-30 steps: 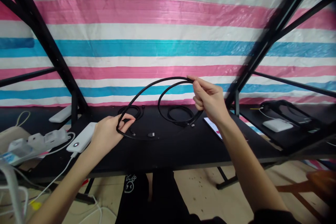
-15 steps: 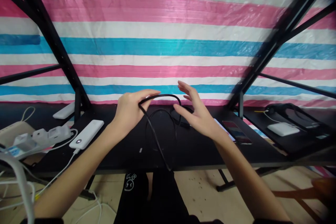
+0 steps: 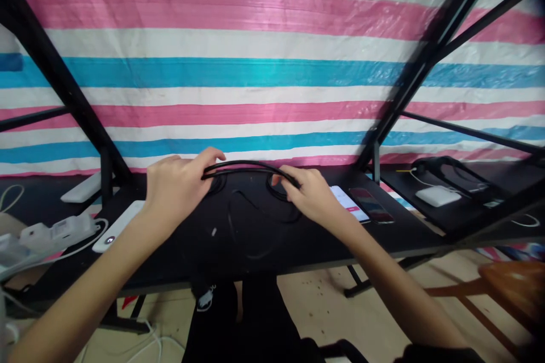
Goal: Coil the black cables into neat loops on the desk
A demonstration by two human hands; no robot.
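Left hand pinches a black cable between thumb and curled fingers, and the right hand closes its fingers over the same cable a little further along. Between the two grips, two strands run side by side in a low arch just above the black table. Holding at two places keeps the doubled strands together and taut enough not to sag. The rest of the cable hangs down and trails in loose loops on the tabletop under the hands, though motion blur makes its course hard to follow. Other dark coils lie on the table behind the left thumb.

A white power bank lies left of the left wrist with its cord running off the table edge. Further left is a white power strip. Two phones lie flat just right of the right hand, out of the cable's way. A striped pink, blue and white tarp hangs behind the table.
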